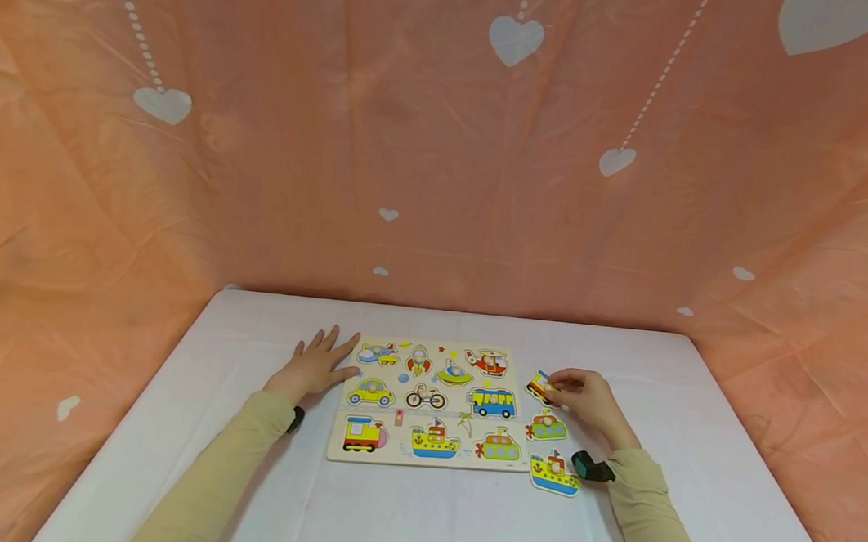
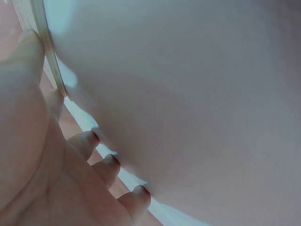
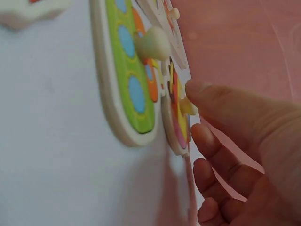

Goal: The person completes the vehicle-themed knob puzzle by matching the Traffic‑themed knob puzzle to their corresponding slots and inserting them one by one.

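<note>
My left hand [image 1: 311,373] rests with fingers spread at the upper left corner of a wooden knob puzzle board [image 1: 337,430]. In the left wrist view, its thumb [image 2: 31,52] and a fingertip touch the board's edge [image 2: 52,66]. To the right of the board, my right hand [image 1: 591,396] pinches the knob of a train puzzle piece [image 1: 538,386]. From the right wrist, the thumb lies against that knob [image 3: 188,106]. Nearer me are a green submarine piece [image 1: 548,427] and a yellow and blue ship piece [image 1: 557,477], flat on the table.
The board's upper rows carry knobbed vehicle pieces, among them a car [image 1: 370,393], a bicycle [image 1: 426,397] and a bus [image 1: 493,403]. Train, ship and submarine pictures fill its bottom row. A white cloth covers the table [image 1: 421,516]; a pink curtain [image 1: 441,140] hangs behind it.
</note>
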Demonstrator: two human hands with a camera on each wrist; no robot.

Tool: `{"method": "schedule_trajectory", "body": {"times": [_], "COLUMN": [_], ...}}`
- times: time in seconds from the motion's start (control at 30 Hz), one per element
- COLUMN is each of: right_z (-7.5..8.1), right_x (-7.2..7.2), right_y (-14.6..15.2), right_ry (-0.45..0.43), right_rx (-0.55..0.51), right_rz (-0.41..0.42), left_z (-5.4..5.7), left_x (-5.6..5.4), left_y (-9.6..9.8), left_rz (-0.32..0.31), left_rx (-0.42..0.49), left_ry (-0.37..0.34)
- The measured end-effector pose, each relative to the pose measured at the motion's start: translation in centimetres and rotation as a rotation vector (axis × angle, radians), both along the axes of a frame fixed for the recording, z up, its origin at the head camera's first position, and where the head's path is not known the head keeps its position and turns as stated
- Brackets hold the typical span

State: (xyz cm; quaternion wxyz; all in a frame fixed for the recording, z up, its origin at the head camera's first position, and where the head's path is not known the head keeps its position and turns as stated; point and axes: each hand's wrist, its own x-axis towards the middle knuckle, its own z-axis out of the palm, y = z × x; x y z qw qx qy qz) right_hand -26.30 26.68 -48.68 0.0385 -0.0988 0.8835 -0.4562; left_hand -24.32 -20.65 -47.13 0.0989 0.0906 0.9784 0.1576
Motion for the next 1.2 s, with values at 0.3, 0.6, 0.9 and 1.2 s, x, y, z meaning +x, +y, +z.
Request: {"method": "schedule_trajectory", "body": {"times": [0.3, 0.6, 0.9, 1.2], "right_z": [-0.36, -0.15, 0.00, 0.12], "right_x": [-0.32, -0.33, -0.27, -0.13], "right_y": [-0.01, -0.24, -0.55, -0.59], "right_ry": [0.014, 0.016, 0.007, 0.012], "right_rx": [0.032, 0.052, 0.073, 0.077], "right_rz": [-0.015, -0.024, -0.051, -0.054], "left_z": [-0.23, -0.28, -0.38, -0.37], "left_x": [-0.23, -0.31, -0.22, -0.33], "left_y": [-0.03, -0.04, -0.14, -0.16], "left_rz": [-0.002, -0.005, 0.003, -0.001], "left_rx": [-0.010, -0.026, -0.025, -0.026], "left_ry": [0.004, 0.001, -0.002, -0.002]}}
